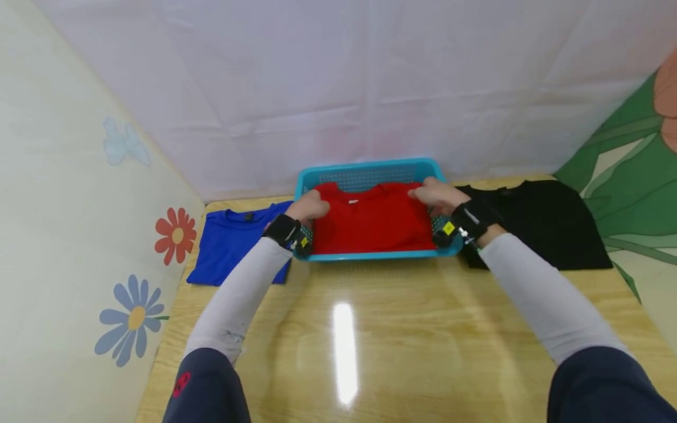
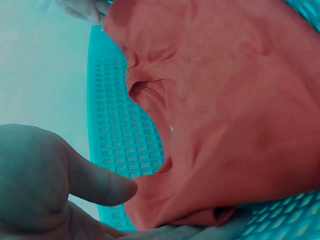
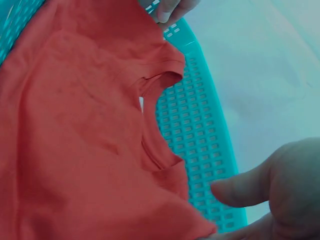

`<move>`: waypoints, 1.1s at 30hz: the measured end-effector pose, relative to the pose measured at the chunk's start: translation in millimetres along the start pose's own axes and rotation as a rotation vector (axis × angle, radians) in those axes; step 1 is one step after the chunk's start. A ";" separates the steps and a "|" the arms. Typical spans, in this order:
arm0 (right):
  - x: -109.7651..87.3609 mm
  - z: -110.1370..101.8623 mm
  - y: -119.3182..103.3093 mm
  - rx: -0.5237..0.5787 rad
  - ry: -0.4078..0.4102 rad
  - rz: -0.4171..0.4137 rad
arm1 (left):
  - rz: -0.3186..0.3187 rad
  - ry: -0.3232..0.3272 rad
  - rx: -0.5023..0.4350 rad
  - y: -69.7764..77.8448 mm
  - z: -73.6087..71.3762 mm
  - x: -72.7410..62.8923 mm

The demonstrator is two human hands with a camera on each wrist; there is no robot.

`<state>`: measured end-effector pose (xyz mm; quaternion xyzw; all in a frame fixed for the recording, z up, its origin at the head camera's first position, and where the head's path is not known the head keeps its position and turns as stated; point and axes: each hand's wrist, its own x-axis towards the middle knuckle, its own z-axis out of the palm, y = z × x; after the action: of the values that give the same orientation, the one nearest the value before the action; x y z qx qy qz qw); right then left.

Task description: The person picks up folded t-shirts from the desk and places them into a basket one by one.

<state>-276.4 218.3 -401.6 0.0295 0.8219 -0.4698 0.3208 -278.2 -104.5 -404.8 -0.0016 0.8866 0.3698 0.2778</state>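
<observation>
A red T-shirt (image 1: 370,223) lies spread inside a blue plastic basket (image 1: 375,255), its neckline toward the far wall. At the shirt's left shoulder is my left hand (image 1: 309,207). In the left wrist view its straight thumb overlaps the shirt's edge, while its fingers (image 2: 185,233) extend low beside the cloth, partly hidden. My right hand (image 1: 436,195) reaches over the basket's right side to the other shoulder. The right wrist view shows its thumb (image 3: 240,190) held apart from the cloth, with fingers partly hidden at the shirt's edge.
To the left of the basket a folded blue T-shirt (image 1: 224,247) lies on the wooden table (image 1: 423,335). A black T-shirt (image 1: 550,226) lies on the right, partly behind my right wrist. A white sheet (image 1: 338,88) hangs behind the basket, and painted walls stand at both sides.
</observation>
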 end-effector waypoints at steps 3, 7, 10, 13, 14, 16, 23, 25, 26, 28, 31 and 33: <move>-4.1 -0.8 -4.4 -0.042 0.002 -0.002 | -0.018 -0.023 -0.031 2.5 -4.0 -4.9; -9.3 -0.6 -10.7 -0.068 0.009 -0.009 | -0.026 -0.031 -0.034 8.4 -9.1 -9.9; -12.9 1.3 -15.1 -0.107 0.029 -0.019 | -0.029 -0.030 -0.024 12.2 -12.2 -14.0; -16.6 3.6 -18.7 -0.178 0.062 -0.031 | -0.021 -0.016 -0.007 15.6 -13.5 -17.7; -17.3 4.7 -19.1 -0.204 0.069 -0.043 | -0.015 -0.009 0.004 16.4 -13.6 -18.5; -16.9 7.8 -19.2 -0.285 0.097 -0.081 | -0.006 -0.002 0.037 18.1 -13.5 -20.0; -19.8 25.0 -23.9 -0.461 0.090 -0.132 | 0.002 -0.038 0.075 14.0 -7.0 -21.7; -18.3 29.5 -24.3 -0.454 0.067 -0.127 | -0.013 -0.053 0.092 9.8 -4.8 -21.8; -17.4 31.2 -24.2 -0.451 0.054 -0.123 | -0.021 -0.066 0.112 7.7 -4.0 -21.6; -14.7 34.1 -23.0 -0.442 0.033 -0.108 | -0.042 -0.098 0.141 4.4 -2.4 -22.4; -13.6 37.7 -21.2 -0.453 0.010 -0.110 | -0.044 -0.135 0.186 1.5 -1.4 -26.7; -16.7 40.5 -21.1 -0.471 -0.001 -0.139 | -0.016 -0.126 0.204 1.1 -1.7 -31.9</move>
<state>-250.3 178.8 -390.7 -0.1027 0.9086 -0.2863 0.2863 -252.3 -111.4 -387.4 0.0429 0.9004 0.2746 0.3347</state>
